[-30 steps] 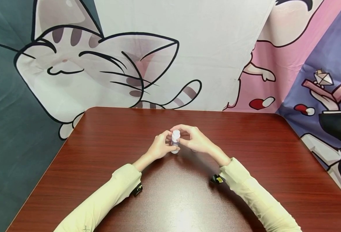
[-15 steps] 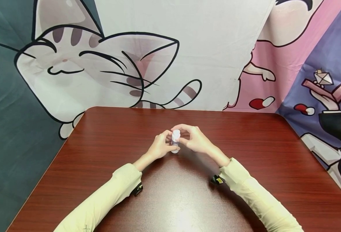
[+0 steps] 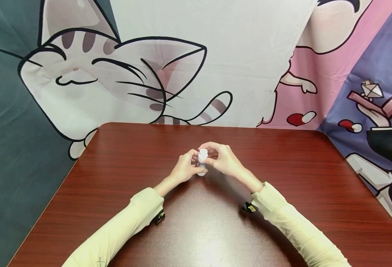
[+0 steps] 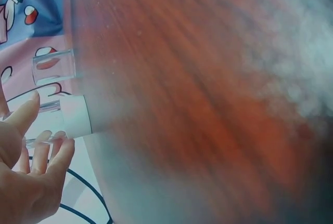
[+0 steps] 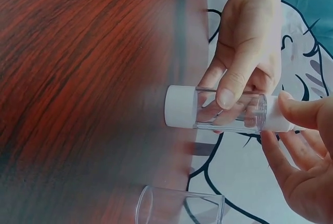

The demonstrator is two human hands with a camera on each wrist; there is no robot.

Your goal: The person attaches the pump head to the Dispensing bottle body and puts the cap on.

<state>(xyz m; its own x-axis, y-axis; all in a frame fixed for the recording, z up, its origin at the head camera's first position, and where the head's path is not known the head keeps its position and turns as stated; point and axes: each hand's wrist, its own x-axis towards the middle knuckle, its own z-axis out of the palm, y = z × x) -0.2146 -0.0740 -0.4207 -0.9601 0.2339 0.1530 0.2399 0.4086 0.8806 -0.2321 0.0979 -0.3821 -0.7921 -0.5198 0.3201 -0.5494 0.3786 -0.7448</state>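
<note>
A small bottle (image 3: 201, 168) with a clear body stands upright near the middle of the table, between both hands. Its white base (image 5: 180, 106) and white top (image 5: 277, 114) show in the right wrist view. My left hand (image 3: 183, 168) grips the clear body, thumb on the near side and fingers behind. With thumb and fingers, my right hand (image 3: 225, 160) pinches the white top. In the left wrist view the left hand (image 4: 34, 182) holds the bottle close over the table, its white base (image 4: 76, 116) showing beyond the fingertips.
A clear cylindrical cap (image 5: 179, 206) stands on the table beside the bottle, by the right hand; the left wrist view shows this clear cap (image 4: 54, 67) too. The brown wooden table (image 3: 132, 148) ends before a printed cartoon curtain (image 3: 249, 66). Dark wrist cameras hang under both sleeves.
The right hand's fingers have shifted very slightly at the bottle's top, and the bottle sits a touch further right in the head view. The left hand keeps its grip.
</note>
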